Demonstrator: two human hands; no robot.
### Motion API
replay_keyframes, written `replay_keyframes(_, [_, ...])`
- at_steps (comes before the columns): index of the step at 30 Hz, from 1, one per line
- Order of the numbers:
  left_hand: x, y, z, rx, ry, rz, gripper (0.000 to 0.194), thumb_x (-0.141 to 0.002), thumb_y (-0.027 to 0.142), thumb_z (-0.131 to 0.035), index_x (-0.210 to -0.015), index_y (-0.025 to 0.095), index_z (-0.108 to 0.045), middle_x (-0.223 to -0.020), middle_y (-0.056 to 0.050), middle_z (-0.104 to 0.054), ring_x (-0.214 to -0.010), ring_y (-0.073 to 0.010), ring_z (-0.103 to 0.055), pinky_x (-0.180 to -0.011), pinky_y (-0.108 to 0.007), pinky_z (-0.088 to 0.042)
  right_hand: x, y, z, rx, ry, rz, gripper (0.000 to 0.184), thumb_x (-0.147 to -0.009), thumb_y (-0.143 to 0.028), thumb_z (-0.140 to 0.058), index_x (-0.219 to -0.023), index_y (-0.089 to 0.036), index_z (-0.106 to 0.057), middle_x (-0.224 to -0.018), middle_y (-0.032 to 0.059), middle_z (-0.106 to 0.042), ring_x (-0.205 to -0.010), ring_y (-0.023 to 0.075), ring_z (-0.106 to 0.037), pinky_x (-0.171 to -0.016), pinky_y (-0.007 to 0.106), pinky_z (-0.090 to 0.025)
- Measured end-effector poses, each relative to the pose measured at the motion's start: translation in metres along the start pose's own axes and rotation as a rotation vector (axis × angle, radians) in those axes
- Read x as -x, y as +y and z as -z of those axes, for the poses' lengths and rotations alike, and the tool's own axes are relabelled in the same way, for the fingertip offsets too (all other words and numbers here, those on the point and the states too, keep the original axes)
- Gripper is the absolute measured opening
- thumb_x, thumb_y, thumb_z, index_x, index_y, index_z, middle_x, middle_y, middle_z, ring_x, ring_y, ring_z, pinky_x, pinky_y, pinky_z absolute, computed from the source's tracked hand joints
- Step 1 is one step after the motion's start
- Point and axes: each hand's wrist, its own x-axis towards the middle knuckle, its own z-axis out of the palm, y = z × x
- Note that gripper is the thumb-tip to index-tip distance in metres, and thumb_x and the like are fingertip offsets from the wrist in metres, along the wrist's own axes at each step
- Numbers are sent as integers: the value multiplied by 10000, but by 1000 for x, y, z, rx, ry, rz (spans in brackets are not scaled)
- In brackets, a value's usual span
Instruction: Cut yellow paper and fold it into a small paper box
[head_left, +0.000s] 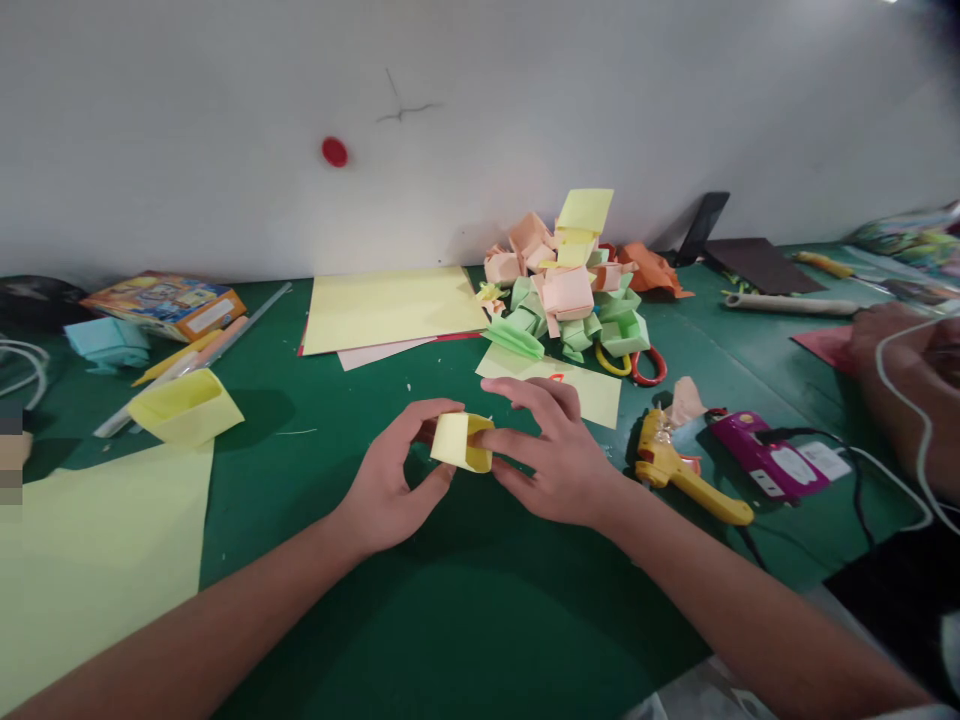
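Between my two hands, above the green table, is a small yellow folded paper box (451, 440) with its open side turned to the right. My left hand (397, 478) pinches it from the left, thumb below and fingers on top. The fingers of my right hand (551, 455) reach into the opening, with the index finger raised clear of the paper. A larger yellow paper piece (184, 405), folded into an open loop, rests to the left. Behind my hands lies a heap of pink and green paper boxes (568, 293).
Right of my hands are a yellow glue gun (667, 462), a purple power strip (772, 455) and cords. Scissors (649, 367) poke from the paper heap. Yellow sheets (390, 305) lie at the back, another sheet (112, 540) at left. Another person's hand (900, 370) is at far right.
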Motion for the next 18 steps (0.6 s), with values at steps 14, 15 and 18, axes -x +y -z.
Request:
replay_keyframes(14, [-2,42,55,-366,205,-93,677,-920,256,-603,-1532,365,-336,-1621,-67,-329,-1358,-322,-490,-930,-440,-576,-10,10,31,40,5,47,113,-955,-218,-640,-963,-293,-724,-1347,70,-599,-1197,306,-517,-1008,514,-464])
replay_keyframes(15, [7,44,65,-440,190,-62,644,-928,278,-590,-1524,358,-358,-1582,-63,-401,-1335,-323,-514,-919,-444,-577,-12,13,33,27,-15,45,109,-959,-224,-635,-954,-285,-725,-1340,74,-601,-1188,306,-519,-1002,519,-464])
replay_keyframes(18, [51,34,94,-707,67,86,622,-919,402,-606,-1507,374,-406,-1385,-39,-622,-1177,-357,-633,-892,-527,-558,-22,21,33,-20,-107,30,115,-961,-238,-630,-933,-275,-735,-1326,76,-607,-1172,306,-511,-974,519,-479])
